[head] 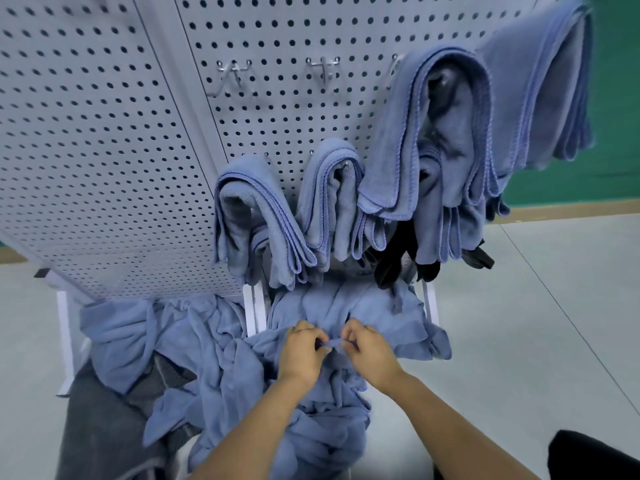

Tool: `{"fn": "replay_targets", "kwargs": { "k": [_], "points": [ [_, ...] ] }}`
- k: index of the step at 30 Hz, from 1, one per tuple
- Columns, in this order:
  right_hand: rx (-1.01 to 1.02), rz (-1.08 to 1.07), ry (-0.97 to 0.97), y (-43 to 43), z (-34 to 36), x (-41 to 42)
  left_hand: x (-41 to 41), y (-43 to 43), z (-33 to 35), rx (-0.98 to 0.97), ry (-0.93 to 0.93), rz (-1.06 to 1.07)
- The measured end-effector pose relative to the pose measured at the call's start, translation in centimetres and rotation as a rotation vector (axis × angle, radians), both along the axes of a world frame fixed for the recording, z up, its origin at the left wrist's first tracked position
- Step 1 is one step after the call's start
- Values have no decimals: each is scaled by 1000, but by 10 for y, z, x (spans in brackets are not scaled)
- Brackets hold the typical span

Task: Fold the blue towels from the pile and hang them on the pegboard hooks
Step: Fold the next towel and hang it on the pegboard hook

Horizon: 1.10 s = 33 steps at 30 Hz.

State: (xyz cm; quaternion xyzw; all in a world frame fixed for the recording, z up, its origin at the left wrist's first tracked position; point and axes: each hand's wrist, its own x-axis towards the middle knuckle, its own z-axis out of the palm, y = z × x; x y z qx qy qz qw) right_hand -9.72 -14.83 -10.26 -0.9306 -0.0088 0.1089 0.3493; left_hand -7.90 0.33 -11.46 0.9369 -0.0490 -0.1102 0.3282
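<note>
Your left hand [302, 351] and right hand [367, 351] both pinch an edge of a soft blue towel [334, 342] on the messy pile [221, 368] below the grey pegboard [104, 150].

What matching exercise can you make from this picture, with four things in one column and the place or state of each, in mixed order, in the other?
Column 1
1. left hand
2. upper left hook
3. leftmost folded towel
4. grey cloth

Column 2
A. bare, nothing hangs on it
B. lies low on the left, partly under the blue pile
C. pinches a towel edge opposite the right hand
D. hangs on the pegboard, lower row

Pairs: 1-C, 2-A, 3-D, 4-B
</note>
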Motion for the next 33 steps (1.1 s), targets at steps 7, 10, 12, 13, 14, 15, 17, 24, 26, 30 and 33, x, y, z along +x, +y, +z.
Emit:
{"fn": "replay_targets", "kwargs": {
  "k": [7, 10, 12, 13, 14, 15, 17, 24, 26, 30, 33],
  "points": [
    [44, 116, 14, -22, 97, -24, -24, 4, 102, 37, -120, -75],
    [-33, 155, -20, -30, 142, -33, -35, 5, 149, -85, -103, -49],
    [-52, 152, -98, -35, 177, -39, -43, 4, 183, -181, -134, -48],
    [-61, 149, -135, -38, 195, -43, -49, 2, 203, -247, -151, -42],
    [-73, 144, -178, -40, 214, -46, -53, 2, 223, -328, -157, -28],
    [-87, 134, -218, -42, 232, -50, -57, 2, 244, -406, -160, -9],
    [-106, 105, -305, -46, 266, -57, -62, 4, 279, -527, -154, 31],
    [-139, -86, -626, -49, 327, -79, -83, 22, 333, -548, 92, -133],
    [-111, -174, -656, -44, 327, -81, -89, 29, 333, -289, 301, -237],
    [82, -326, -668, -36, 324, -81, -100, 31, 318, -311, 551, -300],
    [449, -336, -569, -30, 322, -78, -103, 25, 313, -608, 620, -267]
  ]
}}
